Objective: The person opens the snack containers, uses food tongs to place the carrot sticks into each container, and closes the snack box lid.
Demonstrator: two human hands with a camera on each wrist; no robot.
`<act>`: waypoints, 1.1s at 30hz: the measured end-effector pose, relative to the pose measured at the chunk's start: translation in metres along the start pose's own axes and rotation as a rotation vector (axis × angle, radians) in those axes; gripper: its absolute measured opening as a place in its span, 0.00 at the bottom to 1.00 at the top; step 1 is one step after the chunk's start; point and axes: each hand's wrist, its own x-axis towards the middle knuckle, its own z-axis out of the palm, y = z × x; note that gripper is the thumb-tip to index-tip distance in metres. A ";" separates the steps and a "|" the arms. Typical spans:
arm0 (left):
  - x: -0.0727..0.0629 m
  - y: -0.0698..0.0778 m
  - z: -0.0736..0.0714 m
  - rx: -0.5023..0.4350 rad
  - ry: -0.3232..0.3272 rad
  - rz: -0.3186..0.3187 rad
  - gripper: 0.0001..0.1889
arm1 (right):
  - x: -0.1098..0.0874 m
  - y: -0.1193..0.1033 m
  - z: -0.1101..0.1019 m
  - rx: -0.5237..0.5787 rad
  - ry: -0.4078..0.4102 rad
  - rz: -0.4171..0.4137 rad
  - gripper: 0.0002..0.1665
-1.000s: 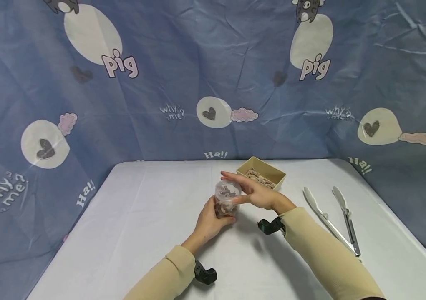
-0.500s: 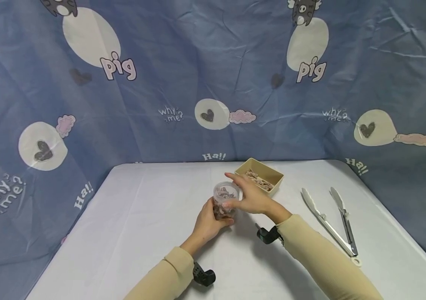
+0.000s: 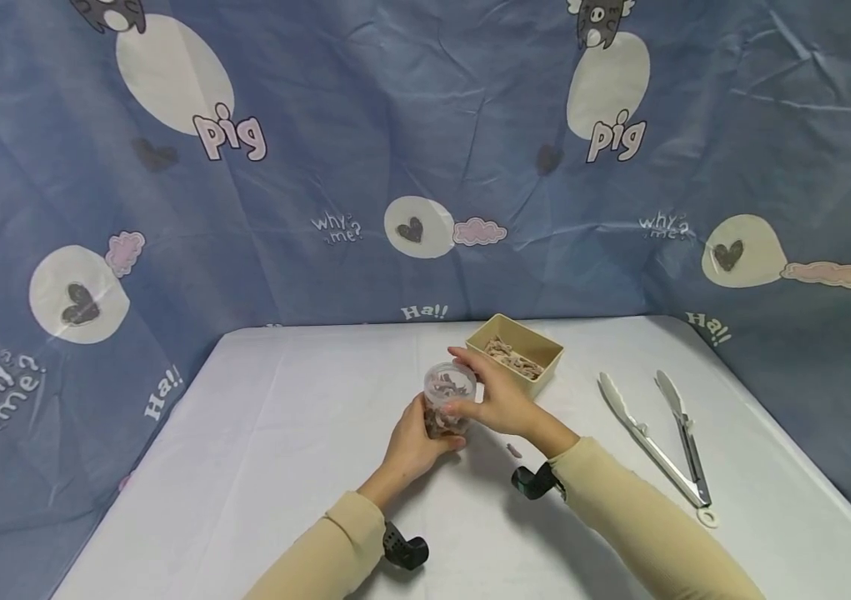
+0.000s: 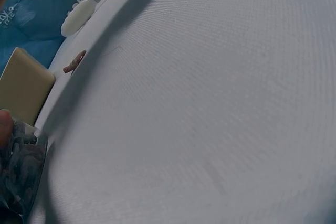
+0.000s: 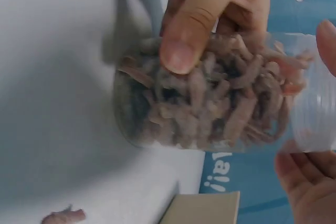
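A clear plastic jar (image 3: 440, 427) full of short pinkish-brown dried strips stands upright near the middle of the white table. My left hand (image 3: 412, 446) grips its lower body, the thumb pressed along the near side in the right wrist view. On top sits a translucent lid (image 5: 316, 111). My right hand (image 3: 503, 402) holds the lid's edge between thumb and fingers. In the left wrist view only a dark part of the jar (image 4: 23, 169) and a fingertip show at the left edge.
Behind the right hand is a beige box (image 3: 543, 383) with more strips inside. Metal tongs (image 3: 653, 450) with pale tips lie spread at the right. One loose strip (image 3: 513, 451) lies on the table by the right wrist. A blue printed cloth (image 3: 305, 192) hangs behind.
My right hand has settled lower around the lid, its thumb shifting slightly left. The left hand keeps its grip on the jar. The loose strip has come into clearer view beside the right wrist.
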 end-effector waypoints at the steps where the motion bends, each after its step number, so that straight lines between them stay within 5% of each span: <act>1: 0.000 0.000 -0.001 0.001 -0.001 0.000 0.46 | 0.000 0.000 -0.001 0.017 -0.013 -0.005 0.49; 5: -0.001 0.000 0.000 -0.003 -0.006 -0.012 0.46 | 0.000 0.000 -0.003 0.084 -0.057 0.008 0.48; 14: -0.002 0.001 0.001 0.016 0.009 -0.008 0.46 | -0.005 -0.001 0.006 0.039 0.064 -0.018 0.46; 20: -0.001 0.002 0.001 0.022 0.011 -0.008 0.45 | -0.008 -0.006 0.012 0.059 0.129 0.042 0.46; 27: 0.001 0.004 0.002 0.030 0.023 0.004 0.45 | -0.010 -0.012 0.016 0.123 0.172 0.146 0.48; 33: -0.004 0.001 0.002 0.031 0.023 0.013 0.46 | -0.015 -0.008 0.023 0.121 0.170 0.124 0.47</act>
